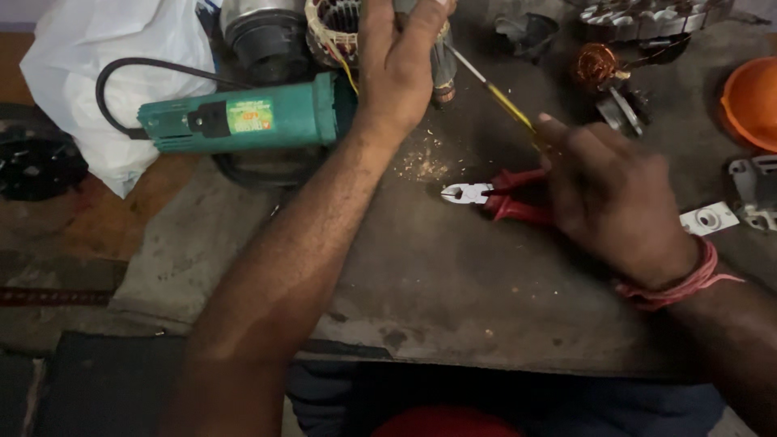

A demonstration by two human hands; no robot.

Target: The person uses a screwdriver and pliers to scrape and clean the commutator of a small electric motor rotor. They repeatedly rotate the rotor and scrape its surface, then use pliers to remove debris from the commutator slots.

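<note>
While both forearms cross the grey workbench [453, 283], loose parts crowd its far edge: one green power tool [243, 120] with a black cord at upper left, one white plastic bag [97, 73] behind it, one copper-wound coil [596, 63] at upper right, one orange bowl [753, 101] at the right edge, and one small white metal bracket [709, 218] at right of centre. Sawdust-like crumbs lie scattered at upper centre.

One left hand [401, 61] reaches to the top centre and closes around a motor armature [441, 77], mostly hidden by the fingers. One right hand [615, 194] at right of centre grips one yellow-handled screwdriver [502, 101], whose shaft runs up-left to the armature and appears to meet it. One pair of red-handled pliers [498, 198] lies on the bench just beneath the right hand, its handles partly covered, its jaws pointing left. Whether that hand touches the pliers cannot be told.
</note>
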